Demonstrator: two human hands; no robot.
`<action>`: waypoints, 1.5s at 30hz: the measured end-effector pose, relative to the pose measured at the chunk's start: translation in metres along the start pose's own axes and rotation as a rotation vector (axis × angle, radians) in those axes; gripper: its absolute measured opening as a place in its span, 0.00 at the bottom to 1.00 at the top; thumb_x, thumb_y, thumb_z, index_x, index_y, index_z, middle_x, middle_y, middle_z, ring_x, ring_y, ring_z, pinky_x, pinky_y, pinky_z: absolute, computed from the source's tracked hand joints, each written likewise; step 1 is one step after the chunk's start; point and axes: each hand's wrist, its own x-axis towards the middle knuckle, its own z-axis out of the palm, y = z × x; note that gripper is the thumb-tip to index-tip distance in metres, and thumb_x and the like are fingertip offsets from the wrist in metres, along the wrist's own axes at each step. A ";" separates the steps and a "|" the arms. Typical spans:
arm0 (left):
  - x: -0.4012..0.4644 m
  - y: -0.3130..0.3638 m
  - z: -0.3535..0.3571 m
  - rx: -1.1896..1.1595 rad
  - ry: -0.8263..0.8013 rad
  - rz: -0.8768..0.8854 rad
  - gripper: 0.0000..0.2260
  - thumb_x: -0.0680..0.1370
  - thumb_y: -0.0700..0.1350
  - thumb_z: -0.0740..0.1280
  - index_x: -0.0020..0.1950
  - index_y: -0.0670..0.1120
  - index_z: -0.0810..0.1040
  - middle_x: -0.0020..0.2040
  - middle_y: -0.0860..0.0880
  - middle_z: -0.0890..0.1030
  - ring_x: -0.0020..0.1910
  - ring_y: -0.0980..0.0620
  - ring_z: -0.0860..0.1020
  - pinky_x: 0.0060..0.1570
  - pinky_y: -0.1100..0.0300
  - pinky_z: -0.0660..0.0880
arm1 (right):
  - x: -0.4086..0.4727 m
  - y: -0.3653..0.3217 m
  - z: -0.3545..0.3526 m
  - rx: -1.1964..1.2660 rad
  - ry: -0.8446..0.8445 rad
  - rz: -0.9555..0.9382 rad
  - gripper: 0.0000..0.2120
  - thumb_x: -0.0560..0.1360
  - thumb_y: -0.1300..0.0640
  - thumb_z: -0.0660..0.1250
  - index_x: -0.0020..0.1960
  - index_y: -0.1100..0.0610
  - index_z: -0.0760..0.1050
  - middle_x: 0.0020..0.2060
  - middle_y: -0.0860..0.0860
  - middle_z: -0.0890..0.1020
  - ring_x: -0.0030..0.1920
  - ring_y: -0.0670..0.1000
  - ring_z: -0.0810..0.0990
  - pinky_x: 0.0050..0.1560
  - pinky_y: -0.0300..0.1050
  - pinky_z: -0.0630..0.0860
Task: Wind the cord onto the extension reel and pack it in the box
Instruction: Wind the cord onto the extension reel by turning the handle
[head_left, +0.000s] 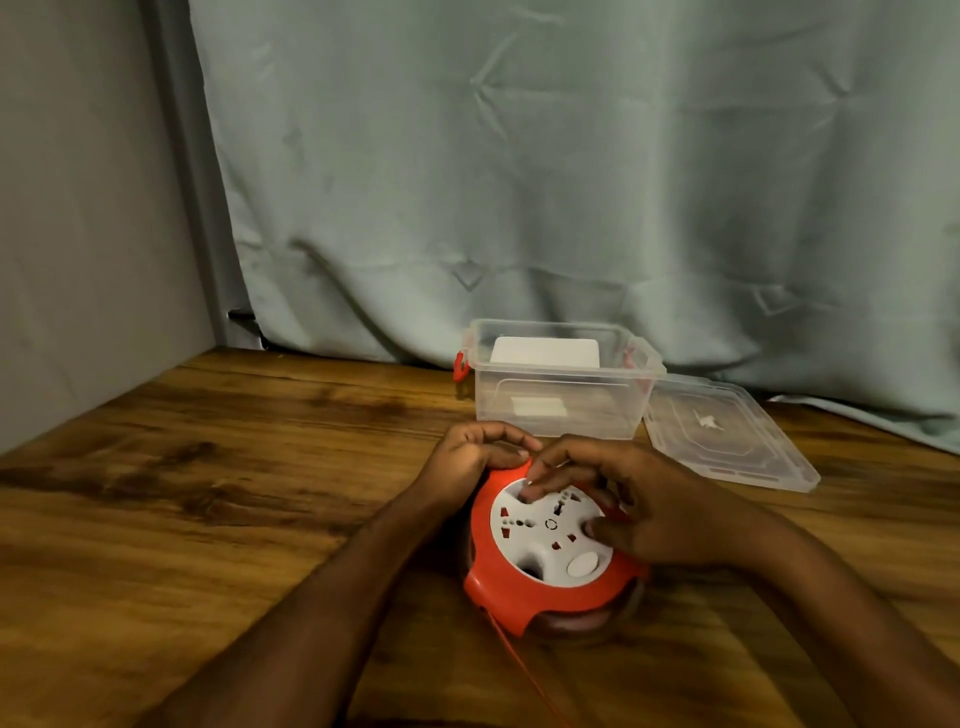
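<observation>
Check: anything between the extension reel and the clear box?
Head view: only the hands. The left hand and the right hand's fingers sit at the extension reel's far edge, just short of the clear box. Otherwise bare wooden table.

Orange cord (524, 670) leaves frame at bottom edge; right hand (639, 499) hides reel's (498, 582) right rim.
</observation>
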 end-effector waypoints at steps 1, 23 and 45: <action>-0.001 0.001 0.000 0.015 -0.018 0.002 0.10 0.74 0.29 0.64 0.49 0.38 0.82 0.41 0.43 0.84 0.40 0.49 0.83 0.39 0.60 0.80 | 0.000 0.001 0.001 0.013 -0.013 -0.008 0.30 0.73 0.71 0.72 0.67 0.45 0.75 0.64 0.39 0.82 0.66 0.38 0.78 0.58 0.40 0.80; -0.008 0.003 0.003 -0.007 -0.076 -0.004 0.15 0.74 0.30 0.66 0.60 0.31 0.77 0.56 0.28 0.79 0.50 0.36 0.80 0.48 0.52 0.80 | 0.000 -0.010 -0.004 0.064 -0.088 0.055 0.48 0.71 0.69 0.74 0.76 0.35 0.54 0.60 0.41 0.85 0.61 0.48 0.83 0.56 0.57 0.84; -0.004 0.006 0.002 -0.064 -0.008 -0.018 0.14 0.72 0.25 0.63 0.53 0.36 0.81 0.45 0.39 0.85 0.41 0.47 0.84 0.44 0.57 0.82 | -0.005 -0.017 0.003 -0.196 0.052 0.066 0.44 0.63 0.36 0.80 0.70 0.33 0.57 0.51 0.38 0.82 0.51 0.41 0.83 0.47 0.42 0.85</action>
